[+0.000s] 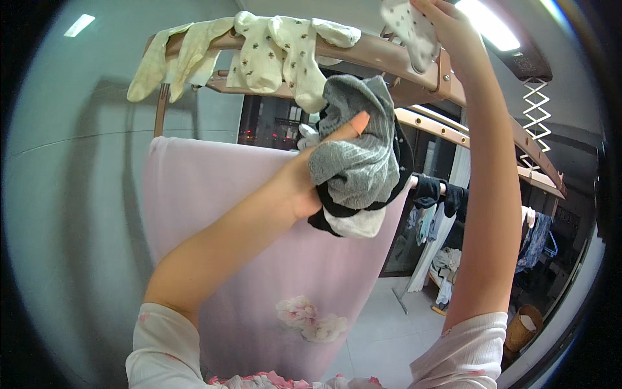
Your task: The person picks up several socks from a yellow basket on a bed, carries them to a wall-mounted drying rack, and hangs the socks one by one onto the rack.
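Observation:
My left hand (pixel 335 146) grips a bunch of socks, with a grey ribbed sock (pixel 362 155) on top and black and white ones (pixel 357 223) under it. The thumb presses over the grey fabric. At the top edge my right hand (pixel 444 17), partly cut off, pinches a white sock with dark dots (pixel 410 34), which dangles before the end of a rack's front bar (pixel 379 51). Draped over that bar are two cream socks (pixel 155 65), a pair of white socks with a flower pattern (pixel 262 53) and another white sock (pixel 336 32).
A pink sheet with printed flowers (pixel 233 272) hangs below the rack. Dark garments (pixel 427 192) hang on a lower rail to the right. White scissor arms (pixel 534 121) run from the ceiling unit. A brown bin (pixel 520 335) stands at the far right.

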`<state>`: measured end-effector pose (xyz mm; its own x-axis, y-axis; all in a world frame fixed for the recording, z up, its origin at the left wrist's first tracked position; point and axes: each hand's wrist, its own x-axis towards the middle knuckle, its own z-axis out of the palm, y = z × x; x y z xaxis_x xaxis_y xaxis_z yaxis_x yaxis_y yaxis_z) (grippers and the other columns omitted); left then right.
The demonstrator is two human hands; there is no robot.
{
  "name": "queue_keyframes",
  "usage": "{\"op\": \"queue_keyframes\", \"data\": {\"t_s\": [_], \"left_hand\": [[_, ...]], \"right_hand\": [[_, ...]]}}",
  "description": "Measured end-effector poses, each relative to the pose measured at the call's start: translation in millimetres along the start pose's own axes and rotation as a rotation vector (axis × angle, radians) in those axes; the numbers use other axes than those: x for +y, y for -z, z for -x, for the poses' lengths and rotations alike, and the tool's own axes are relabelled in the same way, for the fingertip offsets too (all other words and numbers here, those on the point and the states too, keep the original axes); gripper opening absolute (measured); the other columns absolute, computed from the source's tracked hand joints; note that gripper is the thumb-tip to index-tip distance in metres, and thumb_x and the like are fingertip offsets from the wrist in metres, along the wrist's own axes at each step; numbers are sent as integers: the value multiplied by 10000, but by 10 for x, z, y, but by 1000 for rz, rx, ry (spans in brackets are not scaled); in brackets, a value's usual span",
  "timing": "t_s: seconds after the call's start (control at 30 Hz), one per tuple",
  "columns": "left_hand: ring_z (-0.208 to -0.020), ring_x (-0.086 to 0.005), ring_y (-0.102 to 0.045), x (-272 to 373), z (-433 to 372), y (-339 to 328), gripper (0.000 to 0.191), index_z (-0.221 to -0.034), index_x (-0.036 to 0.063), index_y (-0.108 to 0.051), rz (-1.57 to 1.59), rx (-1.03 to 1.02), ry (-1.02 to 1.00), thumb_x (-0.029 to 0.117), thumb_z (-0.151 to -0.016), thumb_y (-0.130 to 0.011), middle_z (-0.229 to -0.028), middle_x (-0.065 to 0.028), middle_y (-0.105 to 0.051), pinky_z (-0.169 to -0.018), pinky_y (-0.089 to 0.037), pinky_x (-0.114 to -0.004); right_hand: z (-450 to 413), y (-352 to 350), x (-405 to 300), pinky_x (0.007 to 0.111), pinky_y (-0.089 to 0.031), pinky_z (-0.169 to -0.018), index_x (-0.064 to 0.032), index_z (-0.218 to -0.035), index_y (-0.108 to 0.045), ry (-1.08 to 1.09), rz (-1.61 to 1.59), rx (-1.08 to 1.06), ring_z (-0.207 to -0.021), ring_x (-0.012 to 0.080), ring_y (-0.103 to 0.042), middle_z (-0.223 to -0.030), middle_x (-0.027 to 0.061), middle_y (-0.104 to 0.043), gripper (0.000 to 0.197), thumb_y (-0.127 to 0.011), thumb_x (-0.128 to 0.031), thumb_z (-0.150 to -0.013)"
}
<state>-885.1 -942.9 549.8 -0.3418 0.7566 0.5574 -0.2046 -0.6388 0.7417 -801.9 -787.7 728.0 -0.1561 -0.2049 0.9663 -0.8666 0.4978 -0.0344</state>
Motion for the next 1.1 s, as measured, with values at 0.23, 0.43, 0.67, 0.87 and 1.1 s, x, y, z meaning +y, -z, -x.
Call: {"op": "queue_keyframes", "data": {"t_s": [0.23, 0.43, 0.67, 0.87, 1.1], "left_hand": [[-813, -161, -636, -64, 182, -44, 273, -1014, 88, -614, 41, 73, -32, 314, -864, -640, -921, -43, -654, -765, -536, -317], [-801, -164, -644, -111, 21, -36, 322, -1029, 86, -614, 27, 125, -52, 356, -856, -642, -928, -48, -658, -763, -540, -324], [-840, -172, -656, -202, -216, 28, 359, -1033, 93, -629, 16, 60, -101, 365, -809, -694, -948, -52, -664, -777, -538, -342], [-942, -191, -630, -357, -283, -54, 498, -1143, 77, -567, 20, 14, -45, 418, -801, -686, -1062, -67, -634, -853, -515, -356], [-1039, -201, -591, -504, -257, 96, 544, -1177, 67, -539, 129, 98, -68, 459, -816, -650, -1132, -75, -605, -942, -466, -376]], "right_hand": [[-784, -36, 775, 336, -494, -678, 1, -905, -700, -131, 1097, 50, -707, 226, -635, -800, 159, -668, 571, -692, -517, -664], [-516, 117, 444, 319, -499, -605, 23, -889, -676, 118, 796, 28, -611, 216, -633, -649, 130, -632, 491, -646, -440, -730], [808, -225, -246, 275, -433, -548, -11, -770, -689, 27, 679, -377, -577, 152, -546, -616, 70, -584, 320, -729, -322, -704], [890, -17, -82, 260, -492, -604, 9, -804, -687, -12, 553, -231, -618, 142, -613, -685, 87, -639, 215, -669, -203, -770], [905, -97, 71, 253, -506, -570, 37, -907, -653, -78, 319, 69, -606, 155, -660, -679, 100, -654, 240, -574, -185, -866]]}}
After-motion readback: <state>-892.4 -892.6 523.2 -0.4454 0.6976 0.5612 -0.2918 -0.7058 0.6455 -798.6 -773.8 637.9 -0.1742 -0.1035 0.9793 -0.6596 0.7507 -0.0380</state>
